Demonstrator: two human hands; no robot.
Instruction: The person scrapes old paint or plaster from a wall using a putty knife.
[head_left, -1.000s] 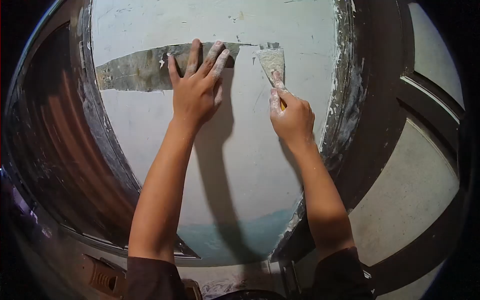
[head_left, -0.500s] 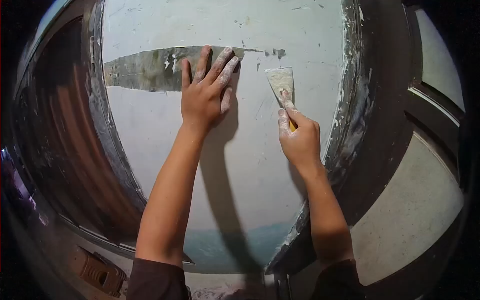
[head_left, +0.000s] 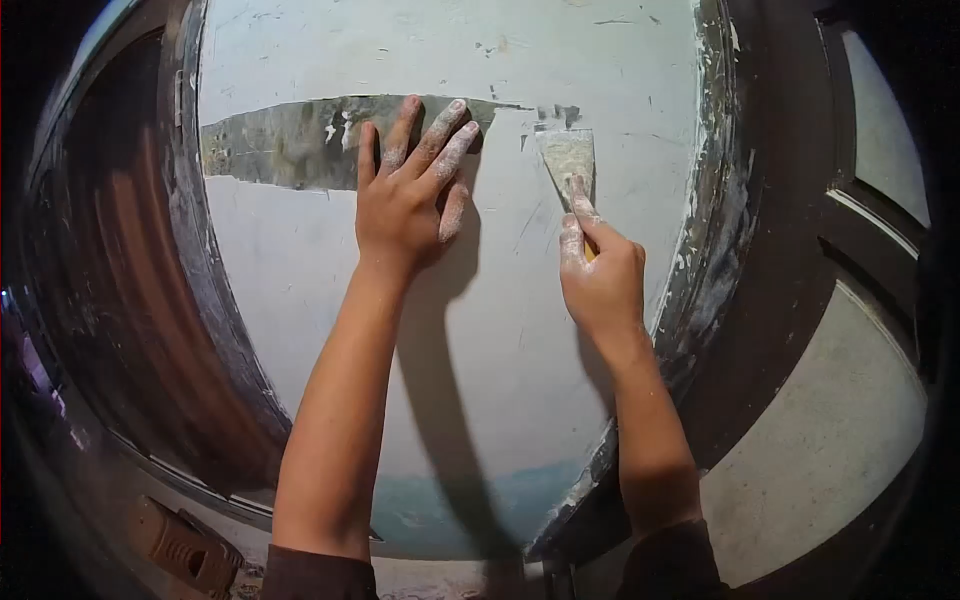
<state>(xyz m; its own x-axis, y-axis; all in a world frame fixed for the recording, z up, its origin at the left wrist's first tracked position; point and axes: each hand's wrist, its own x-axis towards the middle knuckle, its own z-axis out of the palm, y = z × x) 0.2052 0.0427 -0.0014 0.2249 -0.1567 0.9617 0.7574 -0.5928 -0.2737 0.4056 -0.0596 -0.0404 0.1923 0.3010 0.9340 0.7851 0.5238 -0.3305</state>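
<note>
My left hand (head_left: 410, 190) rests against the wall (head_left: 300, 290) with its fingers spread, the fingertips whitened by dust. It lies over the right part of a bare grey-brown strip (head_left: 270, 145) where the pale paint is gone. Gripped in my right hand (head_left: 605, 275) is a putty knife (head_left: 568, 160) with a flat, powder-coated blade and a yellow handle, mostly hidden by the fingers. Its blade edge points up and lies at the wall, just under a small dark chipped patch (head_left: 560, 117).
Dark frames with flaking paint border the panel on both sides. A brown wooden door (head_left: 110, 250) stands to the left, and a dark door with pale panels (head_left: 830, 430) to the right. A brown plastic stool (head_left: 185, 545) is at the lower left on the floor.
The putty knife has shifted slightly upward along the wall, and the dark chipped patch above its blade looks larger. My left hand stays pressed at about the same spot.
</note>
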